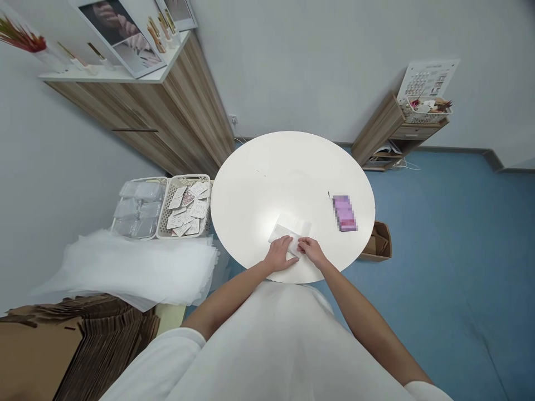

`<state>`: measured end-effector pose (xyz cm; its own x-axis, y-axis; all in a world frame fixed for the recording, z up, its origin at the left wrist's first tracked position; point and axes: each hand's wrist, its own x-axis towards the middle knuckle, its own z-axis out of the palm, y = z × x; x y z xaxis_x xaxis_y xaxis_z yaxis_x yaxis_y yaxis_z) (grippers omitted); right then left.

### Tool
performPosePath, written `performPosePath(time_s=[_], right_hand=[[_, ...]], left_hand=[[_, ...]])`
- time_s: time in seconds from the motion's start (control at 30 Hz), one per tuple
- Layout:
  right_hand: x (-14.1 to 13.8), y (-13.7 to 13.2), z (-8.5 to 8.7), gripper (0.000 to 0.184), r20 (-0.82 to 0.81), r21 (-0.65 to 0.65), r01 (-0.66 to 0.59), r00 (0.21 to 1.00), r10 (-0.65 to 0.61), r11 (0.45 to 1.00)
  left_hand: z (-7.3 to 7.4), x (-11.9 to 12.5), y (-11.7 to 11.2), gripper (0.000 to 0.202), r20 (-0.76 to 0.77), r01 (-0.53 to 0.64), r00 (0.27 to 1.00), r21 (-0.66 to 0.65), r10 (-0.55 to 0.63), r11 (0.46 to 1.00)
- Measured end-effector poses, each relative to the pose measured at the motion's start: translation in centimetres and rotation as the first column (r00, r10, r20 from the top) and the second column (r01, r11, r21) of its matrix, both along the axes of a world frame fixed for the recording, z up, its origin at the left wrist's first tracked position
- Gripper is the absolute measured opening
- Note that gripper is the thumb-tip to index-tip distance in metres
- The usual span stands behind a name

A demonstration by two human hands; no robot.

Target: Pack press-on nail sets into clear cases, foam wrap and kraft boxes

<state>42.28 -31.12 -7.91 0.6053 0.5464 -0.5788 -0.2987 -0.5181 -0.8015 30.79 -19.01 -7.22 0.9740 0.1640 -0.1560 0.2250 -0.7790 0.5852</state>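
Observation:
A small white packet [287, 230] lies near the front edge of a round white table [267, 184]. My left hand [279, 254] rests flat on the packet's near left part, fingers stretched out. My right hand [311, 250] pinches the packet's near right edge with closed fingers. A purple, blurred flat object [345, 213] lies on the table to the right, with a small dark item [329, 195] just beyond it.
Left of the table stand two white baskets, one with several small cards [188, 207] and one with clear bags [137, 209]. White foam sheets [125, 264] and flat cardboard [62, 345] lie nearer. A wooden cabinet [167, 106], a low shelf [393, 131] and a floor box [378, 242] surround it.

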Motion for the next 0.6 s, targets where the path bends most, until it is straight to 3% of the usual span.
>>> performPosePath(time_s=[0.13,0.27,0.47,0.6], right_hand=[[0.4,0.5,-0.2,0.022,0.09,-0.086,-0.114,0.988,0.122,0.99],[0.3,0.1,-0.2,0.028,0.16,-0.121,-0.176,0.968,0.194,0.977],[-1.7,-2.0,-0.4,0.049,0.496,-0.186,-0.129,0.844,0.207,0.974],[-2.7,-2.0,-0.9,0.059,0.543,-0.316,-0.166,0.775,0.322,0.934]], left_hand=[[0.4,0.6,-0.4,0.041,-0.068,-0.142,0.987,0.022,0.144,0.99],[0.1,1.4,-0.5,0.021,-0.198,-0.183,0.962,0.038,0.187,0.982],[-0.3,1.5,-0.2,0.015,-0.24,-0.221,0.946,0.016,0.219,0.975],[-0.4,1.2,-0.3,0.013,-0.247,-0.27,0.936,-0.038,0.253,0.962]])
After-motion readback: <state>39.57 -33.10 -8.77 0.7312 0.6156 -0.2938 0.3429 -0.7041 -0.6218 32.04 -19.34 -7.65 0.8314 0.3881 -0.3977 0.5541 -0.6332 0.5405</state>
